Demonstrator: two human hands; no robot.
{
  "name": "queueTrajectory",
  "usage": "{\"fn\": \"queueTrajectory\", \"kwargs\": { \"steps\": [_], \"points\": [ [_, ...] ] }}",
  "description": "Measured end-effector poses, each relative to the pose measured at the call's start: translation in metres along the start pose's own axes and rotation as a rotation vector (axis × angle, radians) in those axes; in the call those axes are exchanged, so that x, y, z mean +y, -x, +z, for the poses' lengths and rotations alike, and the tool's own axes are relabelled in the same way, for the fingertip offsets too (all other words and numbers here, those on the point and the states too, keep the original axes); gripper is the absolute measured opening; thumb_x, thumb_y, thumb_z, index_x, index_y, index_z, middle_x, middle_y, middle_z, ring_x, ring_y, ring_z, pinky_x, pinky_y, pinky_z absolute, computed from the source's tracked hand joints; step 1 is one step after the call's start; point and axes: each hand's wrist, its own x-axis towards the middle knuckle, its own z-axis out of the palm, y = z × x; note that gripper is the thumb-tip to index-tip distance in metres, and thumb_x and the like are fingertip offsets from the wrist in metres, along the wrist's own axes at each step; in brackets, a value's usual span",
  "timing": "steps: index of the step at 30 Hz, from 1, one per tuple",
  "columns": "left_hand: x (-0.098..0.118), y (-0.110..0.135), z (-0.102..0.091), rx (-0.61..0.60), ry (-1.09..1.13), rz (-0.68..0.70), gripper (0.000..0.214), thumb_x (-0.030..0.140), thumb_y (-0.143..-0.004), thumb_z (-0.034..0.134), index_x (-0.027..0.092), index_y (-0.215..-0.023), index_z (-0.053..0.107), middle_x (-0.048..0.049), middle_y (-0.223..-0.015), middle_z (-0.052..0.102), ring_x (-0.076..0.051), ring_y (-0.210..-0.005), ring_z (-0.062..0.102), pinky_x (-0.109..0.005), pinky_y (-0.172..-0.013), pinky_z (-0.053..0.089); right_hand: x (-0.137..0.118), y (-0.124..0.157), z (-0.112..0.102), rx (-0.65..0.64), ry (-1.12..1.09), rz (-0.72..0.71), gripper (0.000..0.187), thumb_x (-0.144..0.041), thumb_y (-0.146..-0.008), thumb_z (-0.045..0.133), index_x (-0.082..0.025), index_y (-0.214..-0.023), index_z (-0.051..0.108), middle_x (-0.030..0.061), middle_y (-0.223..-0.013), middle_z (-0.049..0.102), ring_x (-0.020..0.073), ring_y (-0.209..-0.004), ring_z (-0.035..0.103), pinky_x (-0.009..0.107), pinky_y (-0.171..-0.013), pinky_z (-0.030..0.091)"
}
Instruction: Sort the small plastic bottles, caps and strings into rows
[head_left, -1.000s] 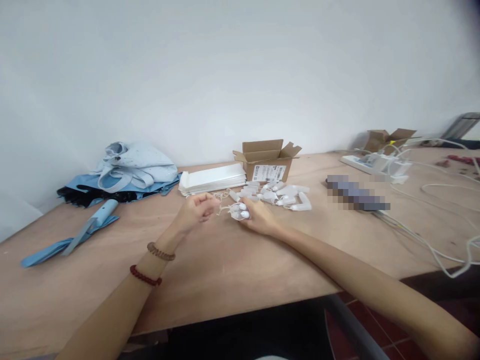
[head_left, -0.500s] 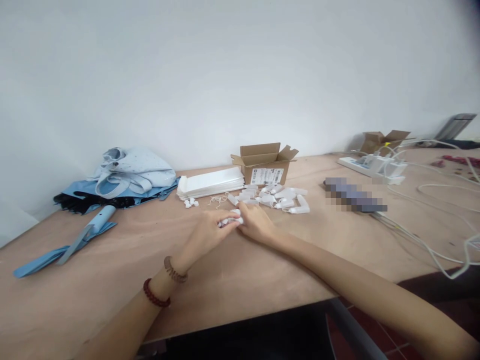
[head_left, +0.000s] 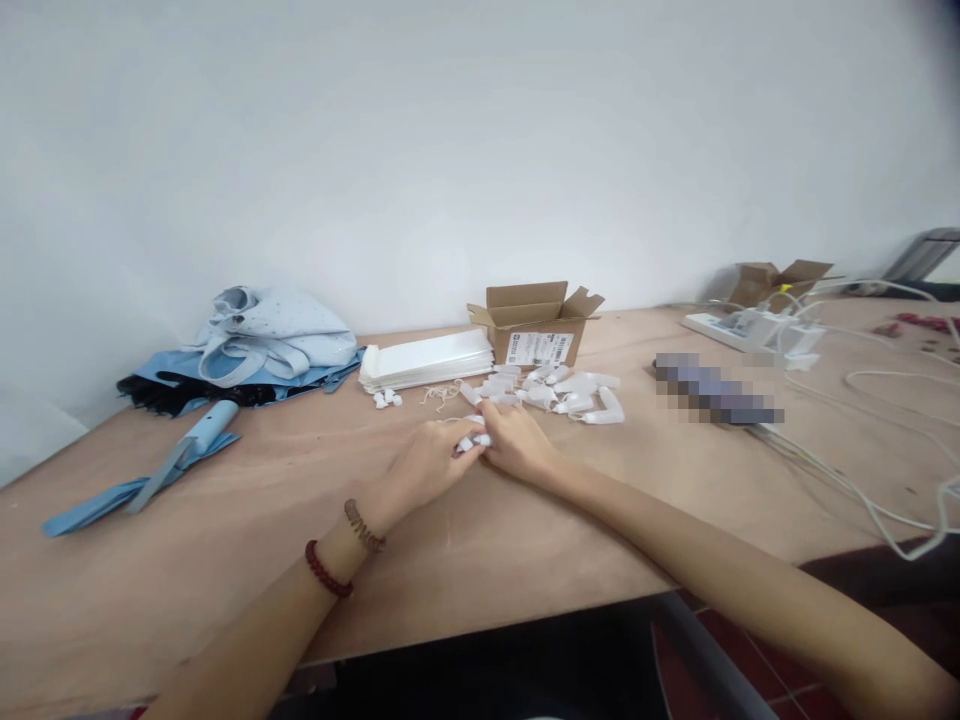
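Observation:
My left hand (head_left: 427,458) and my right hand (head_left: 517,442) meet over the table, their fingers closed and touching. Between their fingertips show several small white plastic pieces (head_left: 474,441), mostly covered, so their exact shape is unclear. Just beyond my right hand lies a loose pile of translucent white plastic tubes (head_left: 577,388) with narrow ends. To the left of the pile are some thin cream strings (head_left: 439,396). Farther left, a few white caps (head_left: 388,399) sit in a small cluster.
Behind the pile stands an open cardboard box (head_left: 538,335), beside a stack of white flat packets (head_left: 427,360). A blue umbrella (head_left: 204,432) and pale cloth bag (head_left: 281,335) lie left. At right are a blurred-out dark object (head_left: 716,390), a power strip (head_left: 720,330) and cables.
The view has shifted slightly. My left hand has turned a little, and more of the white pieces show between the fingers. Both hands stay together at the same spot.

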Motion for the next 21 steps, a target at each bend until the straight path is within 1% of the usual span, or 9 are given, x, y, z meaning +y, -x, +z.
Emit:
{"fn": "queueTrajectory", "kwargs": {
  "steps": [7,10,12,15,18,21],
  "points": [
    [0.0,0.0,-0.002,-0.018,-0.018,0.007,0.019,0.027,-0.089,0.05,0.02,-0.101,0.063,-0.0037,-0.085,0.07,-0.016,-0.065,0.059,-0.027,-0.063,0.041,0.0,0.0,0.001,0.007,-0.026,-0.004,0.04,-0.014,-0.072,0.05,-0.011,-0.112,0.047,0.0154,-0.101,0.066,0.0269,-0.094,0.059,0.035,-0.081,0.037],
    [0.002,0.001,-0.004,-0.016,-0.027,0.005,0.02,0.028,-0.089,0.05,0.02,-0.102,0.062,-0.0034,-0.083,0.07,-0.016,-0.063,0.059,-0.028,-0.062,0.04,0.0,0.0,-0.001,0.016,-0.063,0.001,0.039,-0.014,-0.072,0.051,-0.011,-0.111,0.048,0.015,-0.099,0.066,0.0267,-0.094,0.059,0.034,-0.08,0.038],
    [0.003,0.001,-0.006,-0.018,-0.028,0.006,0.02,0.027,-0.089,0.049,0.02,-0.103,0.062,-0.0029,-0.081,0.069,-0.016,-0.062,0.058,-0.027,-0.062,0.04,0.002,0.0,-0.001,0.034,-0.126,-0.019,0.037,-0.016,-0.072,0.052,-0.013,-0.109,0.049,0.0131,-0.097,0.067,0.0258,-0.09,0.06,0.032,-0.076,0.039],
    [0.003,0.002,-0.006,-0.011,-0.014,-0.003,0.02,0.028,-0.089,0.049,0.021,-0.103,0.062,-0.0025,-0.08,0.069,-0.015,-0.062,0.058,-0.026,-0.06,0.039,0.006,0.0,0.0,0.054,-0.292,-0.094,0.032,-0.021,-0.074,0.054,-0.016,-0.105,0.05,0.009,-0.094,0.067,0.0225,-0.084,0.061,0.028,-0.069,0.04],
    [0.002,0.003,-0.006,-0.007,0.001,-0.009,0.02,0.028,-0.089,0.049,0.021,-0.102,0.062,-0.0024,-0.08,0.068,-0.014,-0.061,0.057,-0.025,-0.058,0.037,0.01,0.001,0.001,0.056,-0.416,-0.132,0.029,-0.024,-0.074,0.057,-0.017,-0.101,0.052,0.0072,-0.094,0.067,0.0203,-0.084,0.061,0.026,-0.068,0.041],
    [0.001,0.002,-0.008,0.003,0.02,-0.02,0.02,0.029,-0.09,0.047,0.02,-0.098,0.063,-0.0021,-0.078,0.068,-0.014,-0.06,0.056,-0.025,-0.058,0.035,0.012,0.001,0.002,0.061,-0.453,-0.126,0.029,-0.024,-0.073,0.059,-0.018,-0.1,0.053,0.0061,-0.093,0.067,0.0195,-0.082,0.061,0.025,-0.067,0.04]
  ]
}}
